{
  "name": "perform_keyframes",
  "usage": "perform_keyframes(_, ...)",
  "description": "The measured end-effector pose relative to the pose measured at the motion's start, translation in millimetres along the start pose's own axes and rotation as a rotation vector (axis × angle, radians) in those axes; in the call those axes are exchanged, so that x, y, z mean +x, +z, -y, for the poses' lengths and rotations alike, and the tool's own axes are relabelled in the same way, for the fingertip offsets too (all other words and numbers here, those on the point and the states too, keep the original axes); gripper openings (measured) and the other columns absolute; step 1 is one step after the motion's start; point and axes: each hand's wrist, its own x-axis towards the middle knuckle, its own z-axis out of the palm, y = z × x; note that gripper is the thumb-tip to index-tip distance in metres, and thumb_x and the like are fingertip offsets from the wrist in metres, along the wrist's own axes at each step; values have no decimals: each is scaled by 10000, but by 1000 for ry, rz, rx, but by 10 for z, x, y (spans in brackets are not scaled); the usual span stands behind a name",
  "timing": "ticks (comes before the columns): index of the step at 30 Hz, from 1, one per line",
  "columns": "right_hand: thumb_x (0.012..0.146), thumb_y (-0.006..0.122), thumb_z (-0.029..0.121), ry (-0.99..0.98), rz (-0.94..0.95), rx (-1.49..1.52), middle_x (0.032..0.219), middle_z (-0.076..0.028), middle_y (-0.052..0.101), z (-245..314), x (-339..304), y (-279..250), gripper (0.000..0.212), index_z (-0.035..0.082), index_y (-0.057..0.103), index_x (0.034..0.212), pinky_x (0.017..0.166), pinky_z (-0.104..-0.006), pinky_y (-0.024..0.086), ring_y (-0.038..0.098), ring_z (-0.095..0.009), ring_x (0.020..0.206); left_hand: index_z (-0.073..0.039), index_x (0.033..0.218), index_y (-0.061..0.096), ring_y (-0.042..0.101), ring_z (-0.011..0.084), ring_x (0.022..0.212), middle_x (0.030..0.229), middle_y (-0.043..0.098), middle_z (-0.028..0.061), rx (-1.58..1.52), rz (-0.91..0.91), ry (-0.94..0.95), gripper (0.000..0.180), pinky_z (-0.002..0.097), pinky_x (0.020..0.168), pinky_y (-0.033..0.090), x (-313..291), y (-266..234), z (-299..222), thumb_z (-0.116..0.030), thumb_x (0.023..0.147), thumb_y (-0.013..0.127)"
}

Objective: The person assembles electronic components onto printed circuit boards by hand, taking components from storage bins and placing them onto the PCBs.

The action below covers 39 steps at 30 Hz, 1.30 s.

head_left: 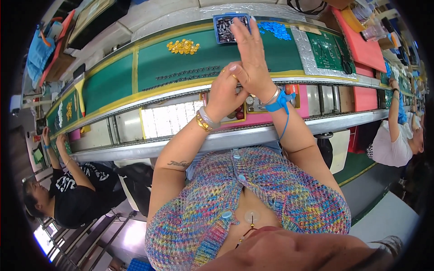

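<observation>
My left hand [223,91] and my right hand [254,61] meet over the near edge of the green work line [158,58]. The left hand's fingers are closed against the thumb side of the right hand, partly hidden by it. My right hand is raised, its fingers stretched out and nothing in them. A blue strap [276,106] with a cord circles the right wrist. Just beyond the fingertips stands a blue tray [217,37] of small dark cylindrical parts. Beside it lie blue disc-shaped components [275,30]; yellow ones [183,47] are heaped farther left.
Rows of small black parts [187,73] lie on the green surface. To the right is a green circuit board [324,50]; a yellow-handled brush [80,90] lies left. Metal rails [176,143] run in front of me. Co-workers sit at left [86,194] and right [391,144].
</observation>
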Motion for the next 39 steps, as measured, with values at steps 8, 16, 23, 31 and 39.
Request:
perform_keyframes(8,849,433,622,30,55,-28,1455,-142,301,10,-43,1,790,72,321,1405,1105,-506,111,168,-405,1365,-9,1019,580,568,325,967,1079,576,122,-27,59,-94,370,385,792,481,17,-10,-8,-74,674,698)
perform_keyframes(16,857,443,601,-72,-111,-32,1395,-132,397,-108,131,-95,713,65,427,1327,1075,-495,197,251,-409,1332,-25,987,598,574,307,964,1041,598,108,61,39,-3,327,393,794,485,136,-75,20,-71,678,694)
perform_keyframes(23,877,369,592,-104,98,-12,1260,-136,552,49,22,20,682,29,558,1213,1035,-467,305,400,-384,1268,-66,806,607,555,334,839,832,586,135,-55,39,-91,226,436,722,466,-70,136,121,-152,625,711)
perform_keyframes(31,925,344,503,-100,158,60,1254,-141,549,71,-28,-38,602,16,540,1219,1052,-448,281,376,-383,1283,-38,817,592,569,367,807,832,581,167,-35,4,-91,211,441,697,472,-27,186,46,-113,639,678)
perform_keyframes(39,946,322,476,-38,170,71,1228,-136,567,2,-28,34,572,22,552,1207,1050,-444,287,390,-360,1279,-23,859,619,589,349,864,873,624,166,-44,39,-82,253,425,745,485,7,175,125,-120,634,684)
